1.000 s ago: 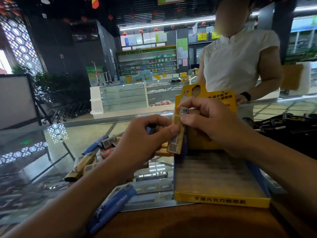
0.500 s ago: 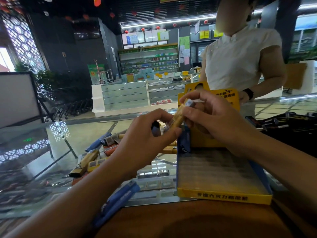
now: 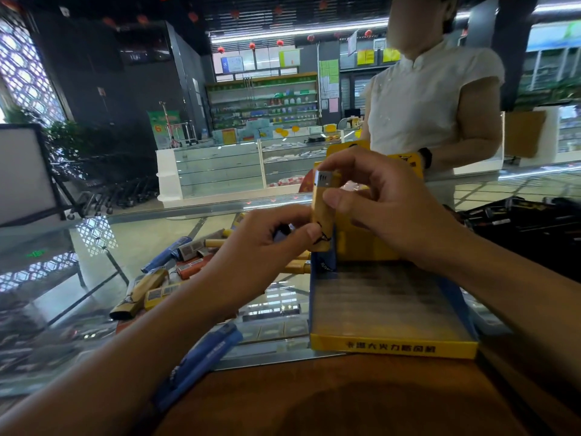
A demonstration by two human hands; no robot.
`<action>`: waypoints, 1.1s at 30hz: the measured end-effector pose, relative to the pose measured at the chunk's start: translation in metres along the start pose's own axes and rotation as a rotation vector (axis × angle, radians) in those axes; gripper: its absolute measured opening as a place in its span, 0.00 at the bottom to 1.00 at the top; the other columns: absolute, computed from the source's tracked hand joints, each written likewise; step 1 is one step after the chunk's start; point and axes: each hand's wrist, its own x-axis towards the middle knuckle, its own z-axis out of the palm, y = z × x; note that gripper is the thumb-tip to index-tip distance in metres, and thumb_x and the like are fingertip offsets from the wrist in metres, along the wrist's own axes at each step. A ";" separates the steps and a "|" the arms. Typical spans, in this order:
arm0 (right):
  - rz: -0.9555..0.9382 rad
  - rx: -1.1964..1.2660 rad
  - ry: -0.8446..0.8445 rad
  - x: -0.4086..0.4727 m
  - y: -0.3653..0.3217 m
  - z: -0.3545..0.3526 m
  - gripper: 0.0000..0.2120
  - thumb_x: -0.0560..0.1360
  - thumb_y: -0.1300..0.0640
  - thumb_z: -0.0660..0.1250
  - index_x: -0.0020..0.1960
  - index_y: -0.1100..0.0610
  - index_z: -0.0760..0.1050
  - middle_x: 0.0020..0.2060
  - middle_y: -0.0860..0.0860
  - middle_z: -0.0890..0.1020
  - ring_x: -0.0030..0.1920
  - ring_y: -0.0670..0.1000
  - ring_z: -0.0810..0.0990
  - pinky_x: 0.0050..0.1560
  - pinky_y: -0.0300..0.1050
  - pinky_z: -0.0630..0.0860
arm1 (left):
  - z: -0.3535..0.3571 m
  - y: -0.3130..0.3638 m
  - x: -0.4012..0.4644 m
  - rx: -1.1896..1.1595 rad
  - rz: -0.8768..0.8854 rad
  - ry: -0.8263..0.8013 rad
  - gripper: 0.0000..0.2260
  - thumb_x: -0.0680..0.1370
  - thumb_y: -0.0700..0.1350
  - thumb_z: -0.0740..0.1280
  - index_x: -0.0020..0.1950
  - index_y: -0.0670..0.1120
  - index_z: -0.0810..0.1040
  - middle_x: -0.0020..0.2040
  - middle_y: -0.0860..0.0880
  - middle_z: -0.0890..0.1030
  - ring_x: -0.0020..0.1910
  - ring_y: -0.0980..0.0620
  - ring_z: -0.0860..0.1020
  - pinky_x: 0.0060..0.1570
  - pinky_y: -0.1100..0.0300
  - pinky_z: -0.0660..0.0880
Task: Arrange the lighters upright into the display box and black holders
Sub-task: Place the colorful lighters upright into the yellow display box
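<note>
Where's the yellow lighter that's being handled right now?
The yellow lighter stands upright mid-frame, pinched between the right hand and left hand, just above the display box's far-left corner.

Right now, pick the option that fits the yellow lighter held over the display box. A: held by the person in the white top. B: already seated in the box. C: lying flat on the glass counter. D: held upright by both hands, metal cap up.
D: the yellow lighter stands upright, metal cap up, right hand pinching near the top, left hand at its base, above the display box.
</note>
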 end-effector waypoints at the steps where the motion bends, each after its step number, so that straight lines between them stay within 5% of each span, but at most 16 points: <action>1: -0.005 -0.013 0.006 0.000 0.001 -0.001 0.12 0.78 0.60 0.69 0.60 0.53 0.75 0.48 0.54 0.81 0.36 0.38 0.78 0.34 0.31 0.71 | 0.000 -0.002 0.001 0.002 -0.003 0.032 0.05 0.81 0.44 0.65 0.52 0.50 0.80 0.33 0.59 0.78 0.31 0.64 0.75 0.35 0.71 0.70; 4: -0.020 -0.113 0.034 0.001 0.004 -0.009 0.10 0.76 0.55 0.70 0.56 0.50 0.74 0.45 0.54 0.81 0.38 0.56 0.79 0.37 0.48 0.76 | -0.001 -0.013 0.003 -0.002 -0.062 0.116 0.10 0.76 0.47 0.72 0.56 0.54 0.77 0.40 0.52 0.80 0.35 0.55 0.77 0.39 0.51 0.75; 6: -0.013 -0.210 0.029 0.000 0.005 -0.016 0.09 0.76 0.55 0.72 0.54 0.51 0.74 0.42 0.51 0.82 0.39 0.57 0.79 0.39 0.51 0.77 | -0.002 -0.015 0.003 -0.001 -0.111 0.099 0.13 0.75 0.47 0.74 0.57 0.53 0.75 0.38 0.52 0.80 0.33 0.50 0.76 0.37 0.45 0.75; 9: 0.005 -0.333 0.002 -0.002 0.006 -0.025 0.10 0.74 0.54 0.73 0.52 0.52 0.75 0.42 0.48 0.81 0.42 0.49 0.81 0.42 0.45 0.77 | 0.000 -0.016 0.003 0.041 -0.168 0.048 0.13 0.75 0.48 0.73 0.56 0.54 0.75 0.37 0.52 0.81 0.34 0.56 0.79 0.34 0.60 0.71; 14: -0.004 -0.518 -0.029 -0.002 0.007 -0.031 0.11 0.73 0.54 0.74 0.52 0.53 0.75 0.42 0.43 0.80 0.45 0.39 0.78 0.40 0.29 0.73 | 0.003 -0.012 0.003 0.006 -0.235 0.036 0.11 0.76 0.47 0.72 0.56 0.54 0.76 0.37 0.48 0.81 0.27 0.57 0.74 0.26 0.65 0.69; 23: -0.096 -0.661 -0.154 -0.005 0.008 -0.021 0.10 0.74 0.54 0.73 0.51 0.51 0.73 0.40 0.39 0.77 0.42 0.36 0.78 0.47 0.36 0.76 | 0.004 -0.011 0.000 -0.081 -0.234 0.025 0.12 0.76 0.44 0.72 0.58 0.50 0.76 0.35 0.48 0.81 0.24 0.49 0.76 0.21 0.60 0.70; 33: -0.091 -0.739 -0.156 -0.007 0.002 -0.021 0.10 0.74 0.54 0.73 0.50 0.51 0.72 0.42 0.44 0.79 0.41 0.42 0.79 0.41 0.38 0.77 | 0.006 -0.009 0.001 -0.122 -0.252 0.011 0.12 0.76 0.42 0.71 0.58 0.50 0.76 0.33 0.44 0.82 0.25 0.45 0.78 0.24 0.56 0.76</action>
